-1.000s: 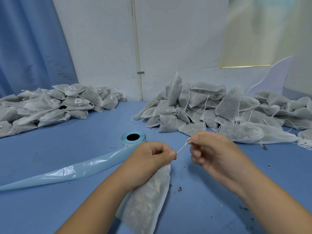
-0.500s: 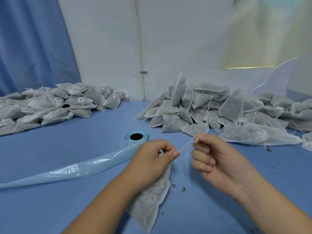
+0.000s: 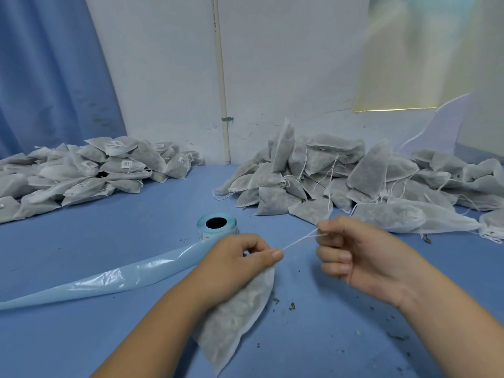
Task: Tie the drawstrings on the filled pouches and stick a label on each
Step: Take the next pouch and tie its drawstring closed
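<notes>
My left hand (image 3: 240, 264) grips the gathered neck of a filled white mesh pouch (image 3: 234, 320), which hangs down below my wrist to the blue table. A thin white drawstring (image 3: 298, 240) runs taut from that neck up to my right hand (image 3: 360, 255), which pinches its end between thumb and forefinger. A blue roll of labels (image 3: 216, 226) stands just behind my left hand, and its shiny blue backing strip (image 3: 109, 279) trails off to the left.
A heap of untied pouches (image 3: 341, 175) with loose strings lies at the back right. A heap of labelled pouches (image 3: 81, 173) lies at the back left, by a blue curtain (image 3: 49, 77). Dry herb crumbs dot the blue table (image 3: 327, 336) near my arms.
My right hand has drawn the string out to the right and a little up, tightening it. My left hand kept its grip on the pouch neck.
</notes>
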`<state>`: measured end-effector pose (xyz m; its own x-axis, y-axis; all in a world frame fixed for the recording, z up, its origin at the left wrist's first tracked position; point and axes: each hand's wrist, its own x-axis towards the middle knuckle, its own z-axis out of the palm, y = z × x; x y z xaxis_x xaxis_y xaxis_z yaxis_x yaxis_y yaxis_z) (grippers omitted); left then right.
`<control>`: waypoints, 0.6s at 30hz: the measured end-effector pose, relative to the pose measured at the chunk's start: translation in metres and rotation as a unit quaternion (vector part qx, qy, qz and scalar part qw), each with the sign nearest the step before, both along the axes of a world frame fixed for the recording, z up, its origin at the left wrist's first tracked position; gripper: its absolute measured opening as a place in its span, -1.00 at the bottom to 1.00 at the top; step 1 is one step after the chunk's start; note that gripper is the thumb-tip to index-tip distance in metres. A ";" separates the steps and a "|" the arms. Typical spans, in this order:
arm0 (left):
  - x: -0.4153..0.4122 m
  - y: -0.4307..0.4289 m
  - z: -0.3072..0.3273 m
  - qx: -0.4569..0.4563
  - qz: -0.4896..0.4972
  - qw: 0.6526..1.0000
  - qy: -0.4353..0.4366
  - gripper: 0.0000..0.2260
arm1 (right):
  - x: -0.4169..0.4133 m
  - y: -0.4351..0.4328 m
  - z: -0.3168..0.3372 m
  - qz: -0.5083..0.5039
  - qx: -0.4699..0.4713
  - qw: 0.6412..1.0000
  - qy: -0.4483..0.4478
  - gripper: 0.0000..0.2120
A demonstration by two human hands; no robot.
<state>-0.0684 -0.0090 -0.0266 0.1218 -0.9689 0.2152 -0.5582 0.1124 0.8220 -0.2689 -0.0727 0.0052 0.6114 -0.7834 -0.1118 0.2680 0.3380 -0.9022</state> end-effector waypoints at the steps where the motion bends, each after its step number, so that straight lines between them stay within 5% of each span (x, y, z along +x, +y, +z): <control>1: 0.002 0.001 0.000 0.026 -0.023 0.999 0.007 -0.68 | 0.000 -0.003 0.000 -0.030 0.004 0.999 -0.014 -0.73; 9: 0.004 0.004 0.001 0.170 -0.111 0.976 0.074 -0.59 | -0.007 -0.016 -0.006 -0.229 -0.052 0.972 -0.020 -0.66; 15: -0.010 -0.002 -0.002 0.053 0.015 0.992 0.116 -0.67 | 0.002 0.006 -0.005 -0.210 -0.306 0.927 0.059 -0.85; 18: -0.015 -0.005 -0.003 0.011 0.060 0.985 0.160 -0.63 | 0.008 0.019 -0.009 -0.141 -0.481 0.858 0.112 -0.87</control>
<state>-0.0830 -0.0139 -0.0294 0.2932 -0.9477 0.1260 -0.2784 0.0415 0.9596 -0.2609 -0.0532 -0.0036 0.4300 -0.6923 0.5795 -0.0007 -0.6422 -0.7666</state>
